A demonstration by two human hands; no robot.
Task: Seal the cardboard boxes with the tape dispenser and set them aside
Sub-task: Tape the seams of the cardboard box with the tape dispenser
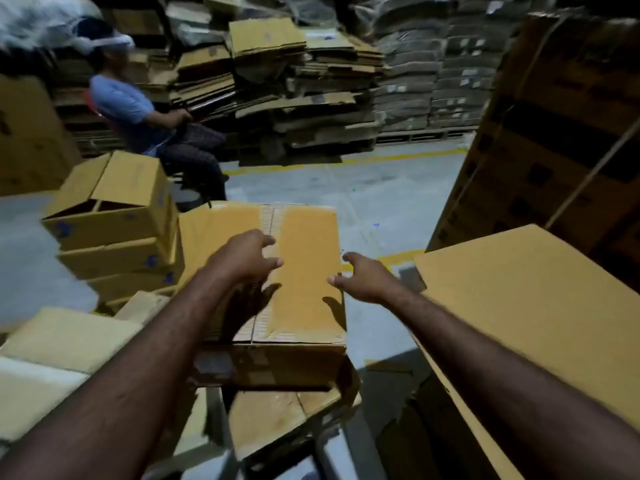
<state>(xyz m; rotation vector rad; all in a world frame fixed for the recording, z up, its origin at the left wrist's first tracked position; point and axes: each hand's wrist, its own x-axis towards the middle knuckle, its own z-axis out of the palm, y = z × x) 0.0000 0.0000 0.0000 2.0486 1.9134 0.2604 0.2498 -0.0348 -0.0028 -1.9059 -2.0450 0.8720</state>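
A brown cardboard box lies in front of me with its two top flaps folded shut and a strip of torn paper along the centre seam. My left hand hovers over the left flap near the seam, fingers spread and holding nothing. Beside the box's right edge is my right hand, fingers apart and empty. The box rests on flattened cardboard over a low frame. No tape dispenser is in view.
A stack of boxes with an open one on top stands at the left. A large cardboard sheet lies at the right, tall cartons behind it. A seated person is at the far left, flattened cardboard piles behind.
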